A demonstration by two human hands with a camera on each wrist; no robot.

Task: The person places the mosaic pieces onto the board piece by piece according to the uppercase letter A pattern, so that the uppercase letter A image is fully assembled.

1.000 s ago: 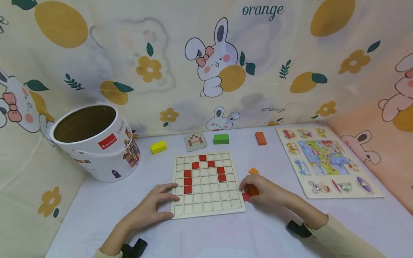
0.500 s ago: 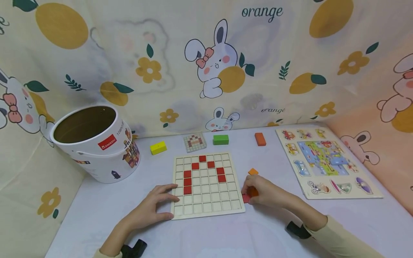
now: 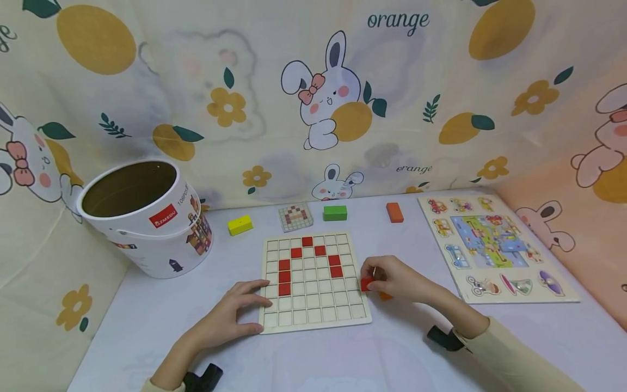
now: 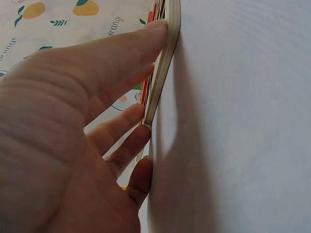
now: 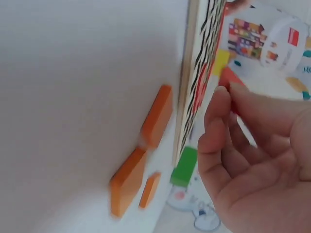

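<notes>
A white grid board (image 3: 320, 305) lies on the table with several red square tiles set in an arch. My left hand (image 3: 232, 310) rests at its left side, fingertips on the edge and thumb by the near-left corner; the left wrist view shows the fingers spread along the board's edge (image 4: 163, 77). Just over the board's right edge, my right hand (image 3: 392, 277) pinches a red tile (image 3: 365, 284) between thumb and fingers. The right wrist view shows that red tile (image 5: 232, 80) partly hidden by the fingertips. An orange tile (image 3: 385, 296) lies under the right hand.
Behind the board are a yellow block (image 3: 240, 225), a small pattern card (image 3: 296, 216), a green block (image 3: 335, 212) and an orange-red block (image 3: 394, 212). A white bucket (image 3: 147, 239) stands at left. A picture puzzle board (image 3: 470, 286) lies at right.
My right hand has lifted the red tile off the table beside the board and brought it up and left to the board's right edge. The left hand has stayed put.
</notes>
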